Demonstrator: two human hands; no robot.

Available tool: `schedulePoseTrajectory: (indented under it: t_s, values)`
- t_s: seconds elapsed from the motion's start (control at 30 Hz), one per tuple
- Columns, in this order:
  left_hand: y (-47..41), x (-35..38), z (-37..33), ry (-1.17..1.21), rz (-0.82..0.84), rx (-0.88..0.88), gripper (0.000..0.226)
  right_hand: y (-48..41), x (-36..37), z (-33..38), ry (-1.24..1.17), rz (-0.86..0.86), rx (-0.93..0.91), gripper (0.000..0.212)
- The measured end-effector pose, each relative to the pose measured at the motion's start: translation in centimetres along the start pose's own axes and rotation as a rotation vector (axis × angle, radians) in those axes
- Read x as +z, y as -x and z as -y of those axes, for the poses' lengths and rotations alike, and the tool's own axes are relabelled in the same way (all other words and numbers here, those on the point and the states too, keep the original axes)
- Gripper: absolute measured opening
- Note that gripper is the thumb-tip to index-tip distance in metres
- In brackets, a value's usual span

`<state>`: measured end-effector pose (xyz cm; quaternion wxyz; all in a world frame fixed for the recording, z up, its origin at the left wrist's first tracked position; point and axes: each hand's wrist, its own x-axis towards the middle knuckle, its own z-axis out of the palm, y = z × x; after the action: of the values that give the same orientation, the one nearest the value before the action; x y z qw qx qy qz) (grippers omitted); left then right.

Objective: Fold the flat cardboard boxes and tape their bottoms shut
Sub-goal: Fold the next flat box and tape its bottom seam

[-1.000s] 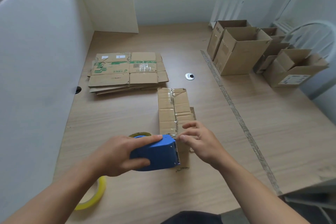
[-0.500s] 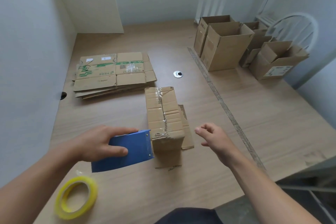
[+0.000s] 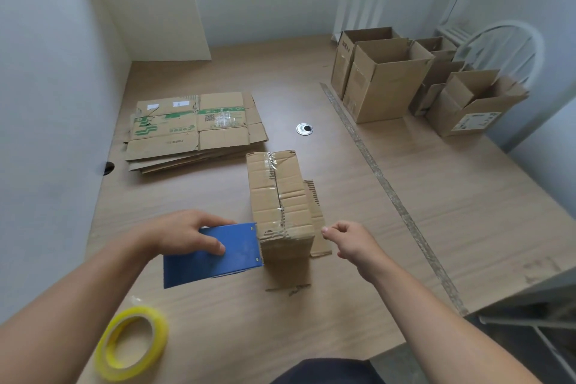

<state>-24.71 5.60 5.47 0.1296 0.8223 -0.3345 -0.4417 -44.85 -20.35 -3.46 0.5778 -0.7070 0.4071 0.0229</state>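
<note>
Flanking the taped box point(image 3: 277, 196) are dispenser point(image 3: 237, 256), perhaps touching, and flat cartons point(image 3: 193, 131).

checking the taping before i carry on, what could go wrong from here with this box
The right hand is off the box, while the left hand holds the blue tape dispenser against its corner: a pull might slide or tip it. The tape on the seam looks wrinkled, so it may not hold. The yellow tape roll lies by the left forearm and could get knocked.
</note>
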Motion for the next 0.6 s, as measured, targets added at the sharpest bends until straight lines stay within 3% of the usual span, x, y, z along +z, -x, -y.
schedulePoseTrajectory:
  t_s: [0.13, 0.23, 0.3, 0.37, 0.43, 0.47, 0.6]
  values:
    - [-1.1, 0.3, -0.3, 0.022, 0.009, -0.009, 0.04, -0.2, 0.9, 0.3, -0.087, 0.094, 0.185, 0.025]
    - [-1.5, 0.2, -0.3, 0.016, 0.009, -0.027, 0.042, -0.1, 0.8, 0.4, -0.073, 0.113, 0.22, 0.026]
    - [-1.6, 0.1, -0.2, 0.003, 0.002, -0.033, 0.043, -0.2, 0.6, 0.1, -0.012, 0.097, 0.23, 0.045]
    - [-1.7, 0.0, -0.5, -0.012, -0.005, -0.039, 0.044, -0.1, 0.7, -0.3, 0.086, 0.023, 0.109, 0.045]
    - [-1.7, -0.1, -0.8, -0.033, -0.009, -0.046, 0.045, 0.1, 1.0, -0.5, 0.267, -0.052, -0.132, 0.013]
    - [-1.7, -0.1, -0.9, -0.039, -0.011, -0.05, 0.045, 0.3, 1.1, -0.5, 0.337, -0.055, -0.22, 0.011]
    - [-1.8, 0.0, -1.2, -0.071, -0.007, -0.047, 0.046, 0.8, 0.8, -0.5, 0.257, -0.002, -0.248, 0.016]
